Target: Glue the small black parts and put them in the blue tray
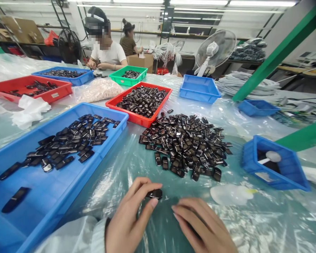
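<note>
My left hand (133,214) pinches a small glossy black plastic casing (155,194) between thumb and fingertips, low over the table. To its right, a short gap away, my right hand (201,225) has its fingers curled and the tips brought together near the thumb. What those tips hold, if anything, is hidden. Ahead of both hands lies a wide heap of similar black casings (186,144) on the plastic-covered table (107,196). On the left, a large blue tray (94,181) carries more such casings, a few lying apart from the rest.
Behind the heap stand a red tray (140,120) full of black pieces, a green tray (121,80) and a blue bin (198,89). At right, a small blue box (276,179) contains a white spoon (272,157). A green post (279,52) slants nearby. Two people work farther back.
</note>
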{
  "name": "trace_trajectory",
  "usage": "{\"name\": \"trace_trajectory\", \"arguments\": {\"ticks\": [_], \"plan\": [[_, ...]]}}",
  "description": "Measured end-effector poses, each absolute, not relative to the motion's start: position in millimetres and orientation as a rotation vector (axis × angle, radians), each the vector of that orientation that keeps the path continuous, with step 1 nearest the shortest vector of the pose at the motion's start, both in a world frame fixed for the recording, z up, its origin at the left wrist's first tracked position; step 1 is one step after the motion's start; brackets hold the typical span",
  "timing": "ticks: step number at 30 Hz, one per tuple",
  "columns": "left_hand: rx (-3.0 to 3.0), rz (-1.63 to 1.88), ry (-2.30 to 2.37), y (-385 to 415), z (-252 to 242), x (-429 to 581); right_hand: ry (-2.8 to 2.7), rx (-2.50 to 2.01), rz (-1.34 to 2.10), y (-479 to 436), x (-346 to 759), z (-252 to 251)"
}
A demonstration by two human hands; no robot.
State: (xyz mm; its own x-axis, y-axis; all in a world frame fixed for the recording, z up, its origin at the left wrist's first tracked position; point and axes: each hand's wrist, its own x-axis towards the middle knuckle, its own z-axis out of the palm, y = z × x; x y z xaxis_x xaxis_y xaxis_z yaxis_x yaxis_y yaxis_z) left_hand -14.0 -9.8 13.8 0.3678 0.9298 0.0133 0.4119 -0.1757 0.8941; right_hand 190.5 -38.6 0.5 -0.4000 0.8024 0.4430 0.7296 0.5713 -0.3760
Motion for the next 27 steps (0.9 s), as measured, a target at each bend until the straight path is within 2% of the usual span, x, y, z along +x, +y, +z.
{"name": "trace_trajectory", "arguments": {"ticks": [9, 11, 14, 16, 27], "plan": [[1.785, 0.781, 1.095, -15, 12, -15, -2.058, -1.331, 0.51, -19, 171, 6], [1.777, 0.792, 1.06, -14, 13, -15, -1.857, -1.37, 0.797, -22, 172, 14], [1.752, 0.8, 0.999, -14, 16, -13, -1.352, -1.316, 1.405, -27, 171, 23], [1.722, 0.813, 0.958, -14, 18, -12, -1.1, -1.229, 1.634, -29, 169, 26], [1.668, 0.863, 0.863, -17, 18, -10, -0.696, -1.01, 1.888, -32, 162, 29]]}}
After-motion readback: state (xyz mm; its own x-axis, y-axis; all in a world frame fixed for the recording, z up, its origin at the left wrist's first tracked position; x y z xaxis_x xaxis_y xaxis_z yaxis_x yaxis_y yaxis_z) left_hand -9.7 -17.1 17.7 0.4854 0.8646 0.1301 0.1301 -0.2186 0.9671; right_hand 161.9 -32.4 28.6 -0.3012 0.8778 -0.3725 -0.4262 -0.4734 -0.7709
